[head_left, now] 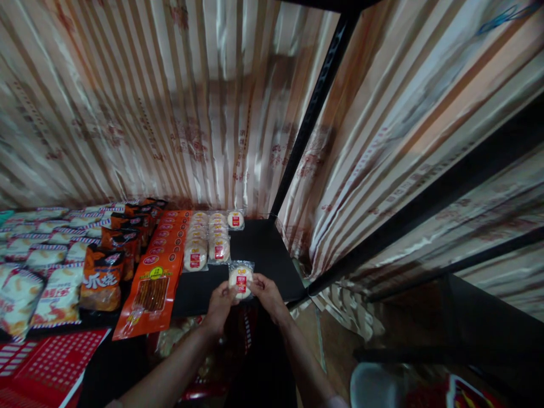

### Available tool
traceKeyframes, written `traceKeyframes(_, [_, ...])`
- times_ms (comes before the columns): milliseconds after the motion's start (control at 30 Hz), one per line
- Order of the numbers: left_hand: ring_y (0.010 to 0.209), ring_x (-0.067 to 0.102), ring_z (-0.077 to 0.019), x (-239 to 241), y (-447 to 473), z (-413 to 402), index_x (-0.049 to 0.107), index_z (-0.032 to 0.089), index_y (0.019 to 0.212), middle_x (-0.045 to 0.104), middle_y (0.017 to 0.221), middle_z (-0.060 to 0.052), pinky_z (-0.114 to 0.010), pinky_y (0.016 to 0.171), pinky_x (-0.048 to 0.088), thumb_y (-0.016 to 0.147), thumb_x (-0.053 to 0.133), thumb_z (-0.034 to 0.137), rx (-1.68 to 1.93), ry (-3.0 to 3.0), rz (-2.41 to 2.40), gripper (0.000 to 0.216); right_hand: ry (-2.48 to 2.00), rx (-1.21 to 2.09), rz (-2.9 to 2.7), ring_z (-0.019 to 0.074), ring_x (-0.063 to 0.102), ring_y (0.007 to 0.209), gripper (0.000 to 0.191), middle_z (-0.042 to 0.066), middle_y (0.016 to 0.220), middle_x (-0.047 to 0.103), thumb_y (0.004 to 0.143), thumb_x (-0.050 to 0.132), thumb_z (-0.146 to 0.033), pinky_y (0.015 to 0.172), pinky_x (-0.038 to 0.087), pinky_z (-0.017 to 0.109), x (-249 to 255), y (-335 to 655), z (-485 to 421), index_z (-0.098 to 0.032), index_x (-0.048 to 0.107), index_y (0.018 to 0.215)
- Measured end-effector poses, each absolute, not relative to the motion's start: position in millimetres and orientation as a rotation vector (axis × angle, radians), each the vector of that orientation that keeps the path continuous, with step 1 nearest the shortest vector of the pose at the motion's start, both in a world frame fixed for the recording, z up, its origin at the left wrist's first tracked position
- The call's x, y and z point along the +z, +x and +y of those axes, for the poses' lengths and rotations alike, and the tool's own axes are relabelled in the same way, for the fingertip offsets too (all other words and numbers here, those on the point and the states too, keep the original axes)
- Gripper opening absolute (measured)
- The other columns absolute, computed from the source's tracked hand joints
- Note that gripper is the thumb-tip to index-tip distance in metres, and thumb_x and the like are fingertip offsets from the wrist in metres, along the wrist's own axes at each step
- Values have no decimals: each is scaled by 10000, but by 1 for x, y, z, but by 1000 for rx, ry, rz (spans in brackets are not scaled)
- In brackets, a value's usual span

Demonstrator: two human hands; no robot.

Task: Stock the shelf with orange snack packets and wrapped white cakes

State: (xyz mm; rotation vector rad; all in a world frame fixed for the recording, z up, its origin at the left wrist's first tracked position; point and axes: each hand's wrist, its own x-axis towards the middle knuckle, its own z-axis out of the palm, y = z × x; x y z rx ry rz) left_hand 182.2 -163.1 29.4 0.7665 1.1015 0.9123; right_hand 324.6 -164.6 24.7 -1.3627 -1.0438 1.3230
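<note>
the lower edge of the round cake packet (241,277) is covered by fingertips of the left hand (221,305) and the right hand (266,292), and the print on its red label is too small to read. both forearms run out of the bottom edge. behind, the 2 rows of round cakes (207,241) overlap, so only the front ones show whole. the white-and-red bags (17,294) are cut by the left edge, the red checked sheet (51,368) by the bottom corner. under the black shelf (263,249), a dim bag (182,340) is too dark to identify. a pale object (374,385) is cut off at the bottom edge. the striped curtain (148,113) is smeared.
</note>
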Motion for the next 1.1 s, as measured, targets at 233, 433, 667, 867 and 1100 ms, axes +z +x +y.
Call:
traceKeyframes(233, [663,537,-132,18,192,-145,587,124,823,602,721,-23,-229,589,407,663,580,345,864,981,1262,273,-1380,1289,-1003,178,590,645,474,38,695,653,532,699,-535,678,459,319,20,331,-151,-166,657,827])
traceKeyframes(433, [807,558,-149,18,198,-135,519,150,1054,614,910,-54,-247,763,408,734,465,175,822,1347,1465,326,-1395,1230,-1015,207,610,681,495,59,740,670,542,678,-561,709,474,355,13,339,-138,-170,649,845])
traceKeyframes(667, [1030,477,-194,26,205,-137,491,132,1156,541,1082,-101,-282,927,337,748,410,135,668,1685,1600,416,-1458,1152,-1074,193,614,704,422,46,765,672,592,656,-491,691,479,330,-4,350,-121,-177,611,869])
traceKeyframes(867, [975,471,-207,28,207,-127,532,118,1131,531,1002,-118,-287,885,354,739,400,130,556,1788,1687,414,-1488,1094,-1095,190,614,719,329,50,763,665,612,633,-429,688,482,319,-9,354,-112,-182,598,827])
traceKeyframes(1100, [903,505,-183,24,211,-113,568,144,1047,550,948,-86,-273,846,383,716,422,109,611,1665,1642,363,-1606,999,-1172,189,602,745,315,24,788,669,639,613,-420,690,471,306,-12,361,-102,-221,648,881])
